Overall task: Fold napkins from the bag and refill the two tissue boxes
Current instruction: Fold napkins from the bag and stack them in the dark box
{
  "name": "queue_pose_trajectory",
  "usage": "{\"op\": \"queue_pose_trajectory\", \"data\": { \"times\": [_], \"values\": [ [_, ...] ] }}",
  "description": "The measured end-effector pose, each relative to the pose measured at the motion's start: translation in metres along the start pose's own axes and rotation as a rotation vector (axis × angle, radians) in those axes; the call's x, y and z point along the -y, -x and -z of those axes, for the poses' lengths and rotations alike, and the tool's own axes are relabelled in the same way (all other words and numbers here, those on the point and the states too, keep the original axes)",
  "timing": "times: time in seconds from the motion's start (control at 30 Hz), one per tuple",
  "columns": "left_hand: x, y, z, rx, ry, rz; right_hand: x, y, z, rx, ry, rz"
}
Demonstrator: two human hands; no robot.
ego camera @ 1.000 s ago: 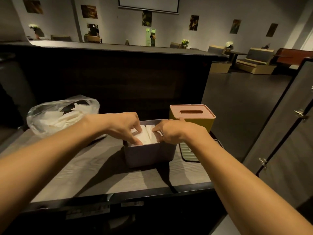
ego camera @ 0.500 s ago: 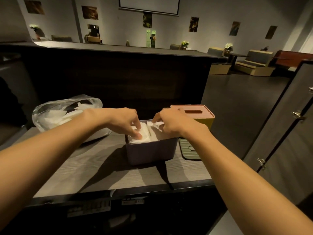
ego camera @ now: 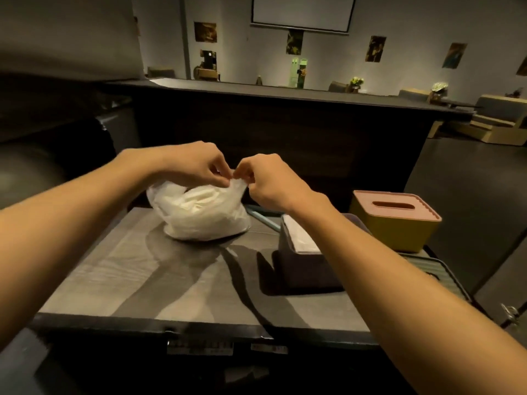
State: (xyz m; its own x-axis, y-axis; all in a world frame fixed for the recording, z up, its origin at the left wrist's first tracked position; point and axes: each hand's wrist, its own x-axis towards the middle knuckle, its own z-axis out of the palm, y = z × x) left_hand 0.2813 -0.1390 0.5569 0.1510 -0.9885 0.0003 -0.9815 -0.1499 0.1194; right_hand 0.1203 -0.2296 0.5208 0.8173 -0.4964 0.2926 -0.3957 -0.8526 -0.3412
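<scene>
A clear plastic bag full of white napkins lies at the back of the grey shelf. My left hand and my right hand both pinch the bag's top edge, close together above it. To the right stands a dark open tissue box with white napkins inside; my right forearm crosses over it. Behind it sits a yellow tissue box with a pink slotted lid on.
A ribbed green lid lies flat at the shelf's right edge. A dark counter wall rises right behind the shelf. A door with metal latches stands at the lower right. A thin blue strip lies beside the bag.
Both hands have left the napkins in the dark box and moved left to the bag, where they now pinch its top. The view has swung left.
</scene>
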Motion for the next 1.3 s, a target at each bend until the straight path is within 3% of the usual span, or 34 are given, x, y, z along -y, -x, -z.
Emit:
{"op": "queue_pose_trajectory", "data": {
  "times": [0.17,0.4,0.67,1.03,1.3],
  "values": [
    [0.064,0.009,0.003,0.035,0.019,0.098,0.027,-0.048,-0.036,0.05,0.049,0.069],
    [0.1,-0.012,-0.052,0.138,0.027,0.106,0.02,-0.087,-0.08,0.377,0.223,0.025],
    [0.112,-0.022,-0.069,0.135,0.118,0.108,0.006,-0.093,-0.097,0.098,0.149,0.123],
    [0.118,-0.026,-0.063,0.018,0.038,0.116,0.009,-0.086,-0.087,0.134,0.104,0.139],
    [0.1,-0.016,-0.04,-0.121,0.088,0.126,0.012,-0.086,-0.082,-0.06,0.03,0.151]
  ]
}}
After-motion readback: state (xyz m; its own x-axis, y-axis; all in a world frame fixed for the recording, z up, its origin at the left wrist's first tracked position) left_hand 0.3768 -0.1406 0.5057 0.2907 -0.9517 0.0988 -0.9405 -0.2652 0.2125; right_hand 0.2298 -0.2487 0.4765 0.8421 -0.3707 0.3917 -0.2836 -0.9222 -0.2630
